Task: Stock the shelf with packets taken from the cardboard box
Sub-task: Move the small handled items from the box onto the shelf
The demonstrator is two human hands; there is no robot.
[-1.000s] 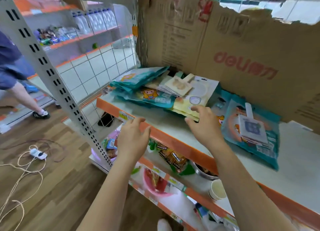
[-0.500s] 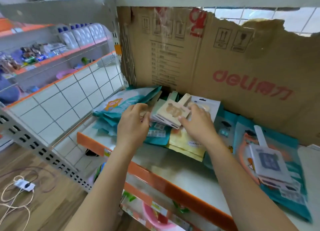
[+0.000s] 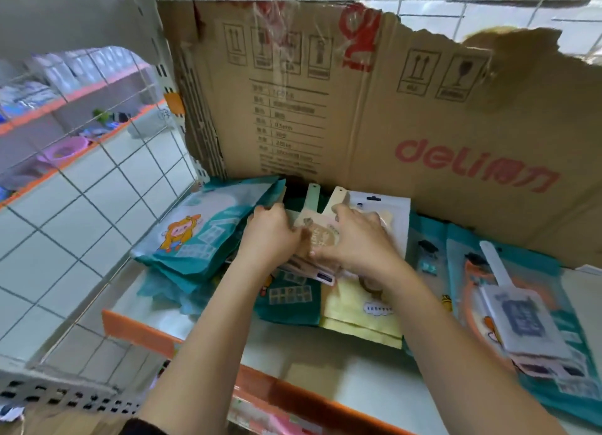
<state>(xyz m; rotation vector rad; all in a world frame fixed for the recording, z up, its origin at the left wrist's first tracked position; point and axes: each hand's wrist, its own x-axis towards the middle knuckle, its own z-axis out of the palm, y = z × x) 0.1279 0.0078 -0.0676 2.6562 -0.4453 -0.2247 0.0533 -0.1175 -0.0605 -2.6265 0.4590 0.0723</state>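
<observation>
Gripping a stack of beige packets (image 3: 317, 231) from both sides with curled left hand (image 3: 270, 237) and right hand (image 3: 356, 240), mid-shelf (image 3: 325, 369) between teal packets (image 3: 208, 236) and yellow packets (image 3: 361, 310), best squared flush, then slid back towards the torn cardboard (image 3: 358, 125).

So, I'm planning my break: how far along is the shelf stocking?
Done: teal packets, a yellow packet and a white carded stack lie on the shelf. In hand: left hand and right hand hold a stack of beige carded packets mid-shelf. Left: bare shelf at the front could take more; how many packets remain isn't visible.
</observation>
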